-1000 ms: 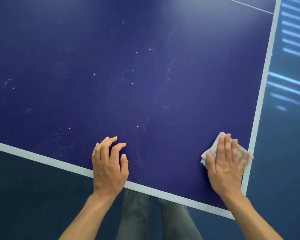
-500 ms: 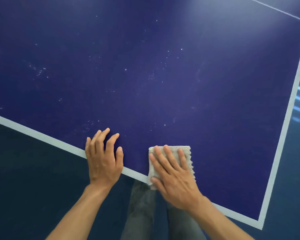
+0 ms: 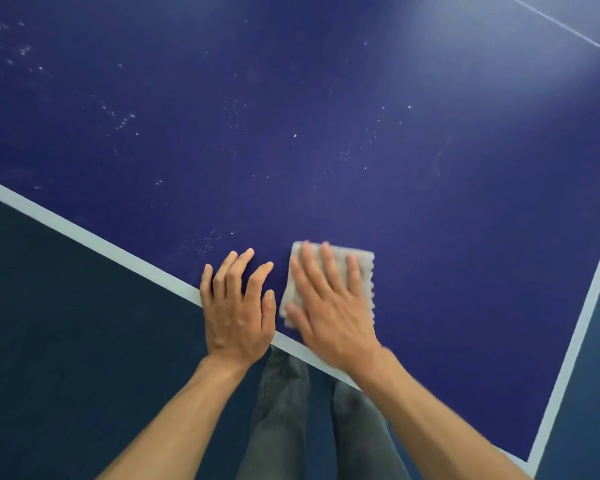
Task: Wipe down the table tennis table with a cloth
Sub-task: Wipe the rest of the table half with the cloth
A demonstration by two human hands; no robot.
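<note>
The right hand (image 3: 329, 306), fingers (image 3: 327, 263) flat on the cloth (image 3: 362, 268), has swept it from the table's (image 3: 326, 98) near right corner along the near edge, to just beside the spread-fingered left hand (image 3: 238, 306). It is blurred, so probably mid-stroke; specks (image 3: 208, 242) remain beyond.

right hand (image 3: 329, 313) slid the cloth (image 3: 367, 282) left from the tabletop (image 3: 430, 202) corner, now just beside the left hand (image 3: 238, 313)
</note>
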